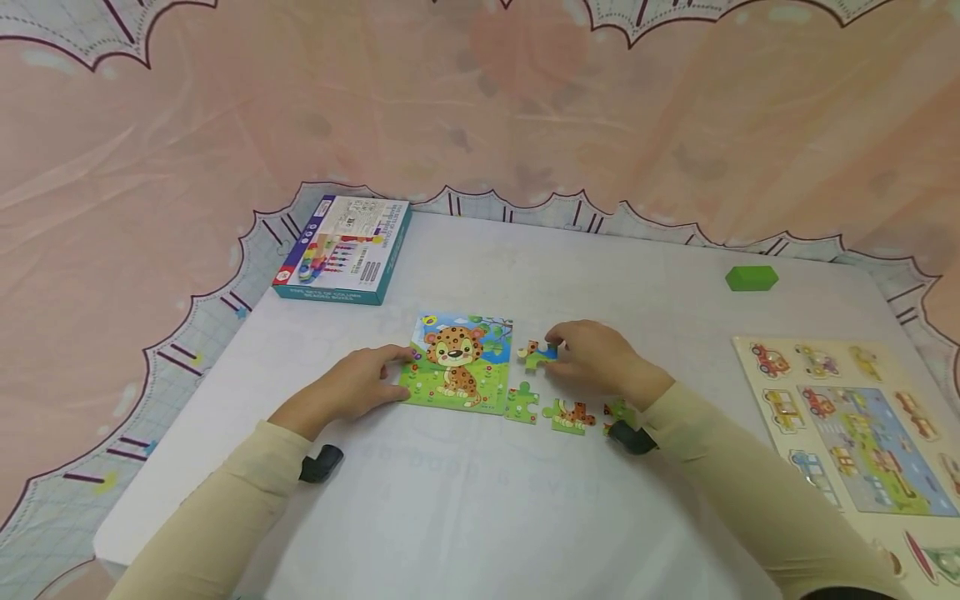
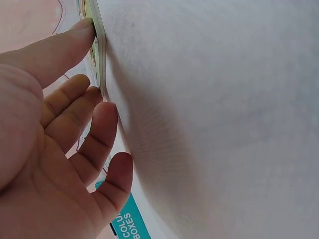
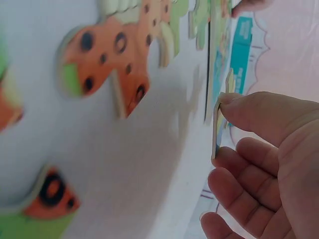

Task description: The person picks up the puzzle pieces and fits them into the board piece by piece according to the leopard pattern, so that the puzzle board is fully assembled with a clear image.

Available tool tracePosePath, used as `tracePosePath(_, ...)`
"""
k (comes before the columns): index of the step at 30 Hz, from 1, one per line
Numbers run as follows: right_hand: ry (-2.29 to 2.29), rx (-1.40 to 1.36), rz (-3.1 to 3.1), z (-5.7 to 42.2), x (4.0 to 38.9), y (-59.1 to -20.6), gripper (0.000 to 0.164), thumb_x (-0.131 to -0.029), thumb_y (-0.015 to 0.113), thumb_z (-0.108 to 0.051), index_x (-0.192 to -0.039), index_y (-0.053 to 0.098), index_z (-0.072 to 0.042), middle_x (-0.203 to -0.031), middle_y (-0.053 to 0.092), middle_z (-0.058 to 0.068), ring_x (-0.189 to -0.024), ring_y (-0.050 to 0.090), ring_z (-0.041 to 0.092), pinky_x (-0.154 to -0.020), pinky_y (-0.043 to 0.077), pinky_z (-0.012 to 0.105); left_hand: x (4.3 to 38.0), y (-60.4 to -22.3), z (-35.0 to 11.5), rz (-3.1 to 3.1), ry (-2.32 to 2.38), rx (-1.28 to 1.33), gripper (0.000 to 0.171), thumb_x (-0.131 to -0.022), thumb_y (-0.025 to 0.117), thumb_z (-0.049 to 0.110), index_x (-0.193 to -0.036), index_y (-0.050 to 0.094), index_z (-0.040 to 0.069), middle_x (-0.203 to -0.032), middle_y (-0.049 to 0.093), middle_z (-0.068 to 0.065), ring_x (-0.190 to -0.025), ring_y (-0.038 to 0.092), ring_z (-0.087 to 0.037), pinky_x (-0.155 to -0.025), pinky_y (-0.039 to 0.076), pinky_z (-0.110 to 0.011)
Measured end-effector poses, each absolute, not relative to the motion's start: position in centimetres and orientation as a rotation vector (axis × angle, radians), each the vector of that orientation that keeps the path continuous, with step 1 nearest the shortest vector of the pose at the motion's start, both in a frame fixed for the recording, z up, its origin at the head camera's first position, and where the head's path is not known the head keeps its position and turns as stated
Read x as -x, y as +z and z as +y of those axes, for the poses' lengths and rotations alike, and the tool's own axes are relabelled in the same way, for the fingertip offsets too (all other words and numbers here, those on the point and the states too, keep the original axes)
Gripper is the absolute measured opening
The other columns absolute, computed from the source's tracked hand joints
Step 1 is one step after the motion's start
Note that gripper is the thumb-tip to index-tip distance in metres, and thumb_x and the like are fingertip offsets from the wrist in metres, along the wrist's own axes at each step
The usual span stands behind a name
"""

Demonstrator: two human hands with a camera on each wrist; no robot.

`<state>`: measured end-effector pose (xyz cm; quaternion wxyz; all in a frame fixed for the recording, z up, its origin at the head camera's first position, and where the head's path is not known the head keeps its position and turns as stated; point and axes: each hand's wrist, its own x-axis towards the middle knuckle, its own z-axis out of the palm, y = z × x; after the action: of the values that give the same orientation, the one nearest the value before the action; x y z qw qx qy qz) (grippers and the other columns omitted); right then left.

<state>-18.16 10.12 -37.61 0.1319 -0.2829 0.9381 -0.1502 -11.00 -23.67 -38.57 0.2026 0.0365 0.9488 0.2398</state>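
One puzzle piece point(image 1: 536, 358) I am pinching between fingertips of right hand point(image 1: 603, 354); left hand point(image 1: 348, 385), fingers spread, is touching leopard board point(image 1: 457, 367).

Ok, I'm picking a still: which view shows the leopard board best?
The head view: the leopard board shows almost its whole picture. Left wrist shows mostly its edge, by the left hand; right wrist, a narrow strip.

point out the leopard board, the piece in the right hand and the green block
Leopard board point(image 1: 456, 362), head view: middle of its picture.
Held piece point(image 1: 536, 358), head view: its green part.
Green block point(image 1: 752, 279), head view: its visible middle.
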Motion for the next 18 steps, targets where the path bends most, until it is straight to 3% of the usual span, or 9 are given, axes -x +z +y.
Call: tracePosePath(18, -0.442, 0.943, 2.697, 7.4, 17.7, -37.5, 0.044, -0.093, 0.069, -0.032, -0.126, 0.066, -0.003, -0.123, 0.067, 0.010, -0.119, 0.059, 0.030, -0.101, 0.046, 0.045, 11.1, -38.6, -23.8, 2.650, 0.669, -0.121, 0.060, -0.091, 0.076, 0.027, -0.145, 0.053, 0.015, -0.120, 0.061, -0.010, -0.101, 0.053, -0.027, -0.084, 0.048, -0.043)
